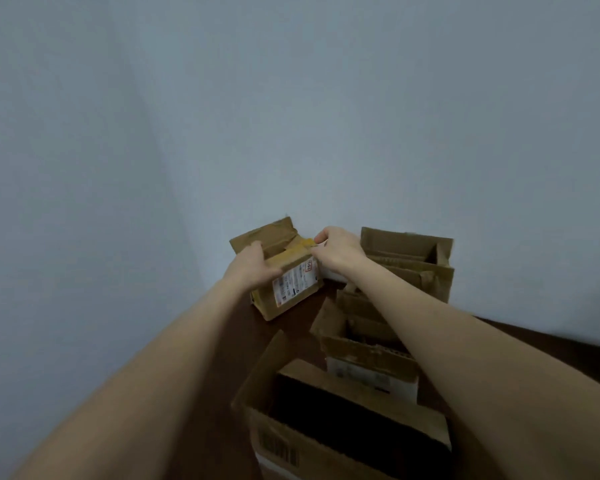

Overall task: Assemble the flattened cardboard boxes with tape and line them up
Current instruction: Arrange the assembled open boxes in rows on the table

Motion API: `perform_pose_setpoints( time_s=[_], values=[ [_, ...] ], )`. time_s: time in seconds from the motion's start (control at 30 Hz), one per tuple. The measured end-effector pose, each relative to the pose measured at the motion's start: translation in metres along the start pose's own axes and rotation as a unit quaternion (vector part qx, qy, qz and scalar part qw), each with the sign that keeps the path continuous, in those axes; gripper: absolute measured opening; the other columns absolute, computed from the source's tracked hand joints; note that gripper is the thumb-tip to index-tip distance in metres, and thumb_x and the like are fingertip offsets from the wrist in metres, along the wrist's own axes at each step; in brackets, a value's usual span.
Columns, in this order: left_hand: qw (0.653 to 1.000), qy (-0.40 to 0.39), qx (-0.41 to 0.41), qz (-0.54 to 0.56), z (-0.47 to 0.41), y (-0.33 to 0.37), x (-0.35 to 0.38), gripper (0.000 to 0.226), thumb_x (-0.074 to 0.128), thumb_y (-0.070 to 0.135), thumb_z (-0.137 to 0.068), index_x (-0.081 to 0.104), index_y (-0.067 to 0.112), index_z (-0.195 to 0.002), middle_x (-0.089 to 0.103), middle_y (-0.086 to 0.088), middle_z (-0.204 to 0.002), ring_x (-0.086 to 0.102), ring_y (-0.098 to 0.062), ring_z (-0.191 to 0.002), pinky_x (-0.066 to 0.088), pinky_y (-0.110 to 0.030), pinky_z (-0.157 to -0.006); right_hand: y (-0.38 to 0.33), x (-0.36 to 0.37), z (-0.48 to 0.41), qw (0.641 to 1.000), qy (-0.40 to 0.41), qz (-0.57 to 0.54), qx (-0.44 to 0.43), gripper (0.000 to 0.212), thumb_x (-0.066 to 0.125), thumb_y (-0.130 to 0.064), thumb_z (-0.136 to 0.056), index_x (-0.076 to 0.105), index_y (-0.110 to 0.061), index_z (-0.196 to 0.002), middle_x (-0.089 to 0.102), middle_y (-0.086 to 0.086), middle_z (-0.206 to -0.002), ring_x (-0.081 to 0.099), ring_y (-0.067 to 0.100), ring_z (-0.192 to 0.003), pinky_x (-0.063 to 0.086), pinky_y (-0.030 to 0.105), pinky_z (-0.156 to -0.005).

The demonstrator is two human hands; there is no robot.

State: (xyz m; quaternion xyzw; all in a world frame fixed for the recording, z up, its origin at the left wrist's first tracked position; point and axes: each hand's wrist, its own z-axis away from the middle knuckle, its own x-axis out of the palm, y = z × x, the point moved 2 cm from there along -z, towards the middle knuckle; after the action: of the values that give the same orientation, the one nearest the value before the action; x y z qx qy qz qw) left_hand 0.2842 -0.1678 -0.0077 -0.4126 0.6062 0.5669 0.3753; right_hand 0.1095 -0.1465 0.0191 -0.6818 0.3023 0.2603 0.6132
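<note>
Presently the small cardboard box [288,271] stands on the dark brown surface [551,344], close against the foot of the wall [291,98], at the far left of the group of boxes. The left hand [253,263] grasps its left side, thumb laid along the near face and fingers over the top edge. The right hand [336,249] grips the upper right edge, fingers curled over the top flaps where a strip of yellowish tape [300,247] runs. One flap at the far side stands raised. A white shipping label [295,284] covers part of the near face (its print is too blurred to read). Just to the right, also against the wall, is an open box [413,268] with its flaps upright. Nearer the camera, a middle box [368,355] carries a white label on its near wall and is partly hidden by the right forearm. The nearest box [281,445] is open, dark inside, with a barcode on its front. The wall is plain, pale blue-grey and unmarked, and fills most of the view. The surface is smooth and dim; whether it is a floor or a tabletop cannot be told. Lighting is low and even.
</note>
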Motion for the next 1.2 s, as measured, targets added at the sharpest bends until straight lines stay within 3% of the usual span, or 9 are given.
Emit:
perform_pose_setpoints(
  time_s=[0.23, 0.43, 0.53, 0.63, 0.77, 0.87, 0.93, 1.0, 1.2],
  values=[
    [0.987, -0.034, 0.021, -0.156, -0.026, 0.000, 0.013, 0.043, 0.062, 0.044, -0.086, 0.053, 0.015, -0.117, 0.060, -0.008, -0.118, 0.054, -0.028, -0.108, 0.049, -0.044, -0.091, 0.001, 0.014, -0.042, 0.999, -0.029, 0.002, 0.032, 0.037, 0.052, -0.019, -0.094, 0.049, -0.014, -0.131, 0.052, 0.008, -0.130, 0.052, 0.024, -0.114, 0.043, 0.030, -0.084],
    [0.980, 0.014, 0.154, -0.122, -0.007, -0.003, -0.001, 0.011, 0.062, 0.024, -0.084, 0.061, 0.024, -0.095, 0.060, 0.000, -0.108, 0.060, -0.024, -0.099, 0.048, -0.032, -0.081, -0.007, 0.021, -0.053, 0.994, -0.069, 0.025, 0.086, 0.045, 0.050, -0.044, -0.095, 0.053, -0.009, -0.123, 0.057, 0.011, -0.124, 0.056, 0.028, -0.108, 0.048, 0.038, -0.089],
    [0.956, 0.019, 0.248, -0.159, 0.008, -0.005, -0.006, 0.026, 0.057, 0.022, -0.089, 0.065, 0.024, -0.114, 0.056, 0.000, -0.113, 0.055, -0.021, -0.099, 0.045, -0.029, -0.076, -0.010, 0.024, -0.050, 0.983, -0.111, 0.079, 0.119, 0.049, 0.055, -0.057, -0.089, 0.060, -0.009, -0.097, 0.061, 0.005, -0.094, 0.058, 0.022, -0.084, 0.049, 0.034, -0.073],
    [0.934, -0.005, 0.274, -0.228, 0.020, -0.011, -0.001, 0.044, 0.051, 0.017, -0.094, 0.049, 0.029, -0.136, 0.046, 0.001, -0.124, 0.043, -0.019, -0.107, 0.044, -0.028, -0.078, -0.014, 0.026, -0.047, 0.966, -0.125, 0.153, 0.165, 0.075, 0.064, -0.060, -0.081, 0.046, -0.009, -0.131, 0.043, 0.012, -0.132, 0.053, 0.028, -0.109, 0.043, 0.035, -0.072],
    [0.937, -0.012, 0.287, -0.199, 0.037, -0.032, 0.005, 0.045, 0.039, 0.029, -0.097, 0.046, 0.025, -0.141, 0.049, -0.005, -0.131, 0.046, -0.025, -0.116, 0.043, -0.034, -0.095, -0.015, 0.036, -0.046, 0.943, -0.159, 0.237, 0.172, 0.092, 0.070, -0.060, -0.076, 0.034, -0.007, -0.143, 0.029, 0.017, -0.143, 0.046, 0.032, -0.120, 0.049, 0.039, -0.087],
    [0.975, -0.061, 0.192, -0.092, 0.041, -0.024, 0.007, 0.065, 0.018, 0.059, -0.095, 0.062, 0.021, -0.125, 0.049, -0.002, -0.135, 0.044, -0.021, -0.120, 0.036, -0.034, -0.102, -0.015, 0.043, -0.045, 0.937, -0.151, 0.262, 0.175, 0.097, 0.071, -0.056, -0.077, 0.028, -0.002, -0.144, 0.033, 0.019, -0.143, 0.048, 0.032, -0.121, 0.048, 0.038, -0.087],
    [0.996, -0.044, 0.031, 0.070, 0.030, -0.015, 0.007, 0.066, 0.026, 0.061, -0.094, 0.070, 0.013, -0.105, 0.056, -0.004, -0.124, 0.052, -0.019, -0.107, 0.045, -0.038, -0.095, -0.015, 0.045, -0.046, 0.937, -0.147, 0.266, 0.174, 0.087, 0.073, -0.046, -0.080, 0.032, -0.002, -0.142, 0.041, 0.016, -0.138, 0.052, 0.028, -0.118, 0.047, 0.034, -0.079],
    [0.994, -0.007, -0.081, 0.071, 0.012, -0.010, 0.006, 0.049, 0.044, 0.050, -0.094, 0.066, 0.006, -0.099, 0.053, -0.007, -0.116, 0.055, -0.021, -0.097, 0.050, -0.037, -0.081, -0.016, 0.046, -0.048, 0.940, -0.153, 0.255, 0.170, 0.069, 0.071, -0.038, -0.084, 0.042, -0.005, -0.136, 0.049, 0.012, -0.130, 0.056, 0.024, -0.112, 0.044, 0.031, -0.071],
    [0.966, -0.134, -0.220, 0.027, -0.024, -0.002, -0.004, 0.085, 0.075, 0.052, -0.073, 0.035, 0.007, -0.132, 0.040, -0.013, -0.129, 0.049, -0.032, -0.118, 0.046, -0.040, -0.091, -0.014, 0.032, -0.063, 0.953, -0.189, 0.150, 0.182, 0.020, 0.052, -0.015, -0.094, 0.061, -0.004, -0.108, 0.058, 0.013, -0.106, 0.059, 0.028, -0.094, 0.050, 0.033, -0.071]
  ],
)
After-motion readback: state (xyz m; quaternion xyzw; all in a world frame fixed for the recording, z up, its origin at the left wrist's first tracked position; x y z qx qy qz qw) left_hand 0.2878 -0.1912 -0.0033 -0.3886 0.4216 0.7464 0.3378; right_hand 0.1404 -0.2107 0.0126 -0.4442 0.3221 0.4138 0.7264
